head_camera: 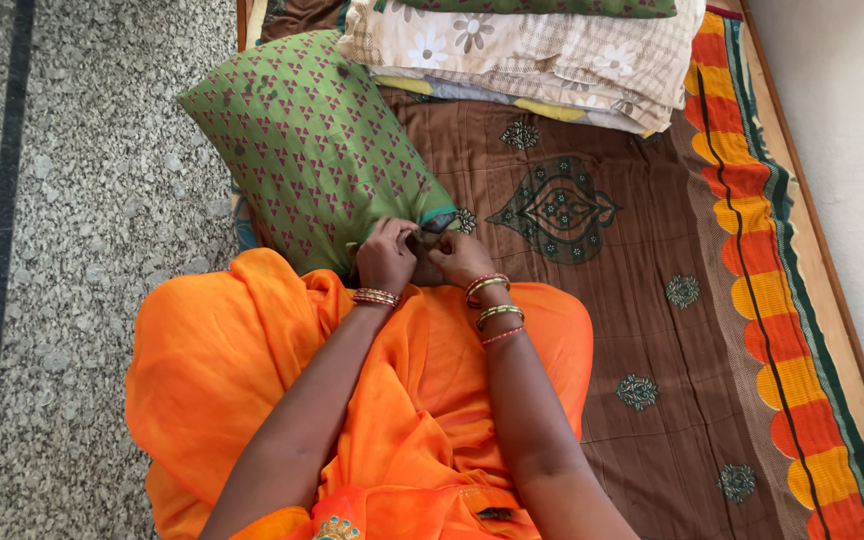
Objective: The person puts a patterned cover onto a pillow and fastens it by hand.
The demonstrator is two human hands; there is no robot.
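A green pillow (312,140) with a small maroon pattern lies tilted across the bed's left edge, its open end toward me. My left hand (386,255) and my right hand (460,256) are side by side at that end, both pinching the pillowcase's opening (439,222). Bangles ring both wrists. My orange garment (252,380) covers my lap below the hands.
A brown bedsheet (602,330) with teal motifs and an orange-and-green border (782,330) covers the bed. Folded blankets and a pillow (542,50) are stacked at the bed's head. Speckled grey floor (92,230) lies to the left, a white wall (852,120) to the right.
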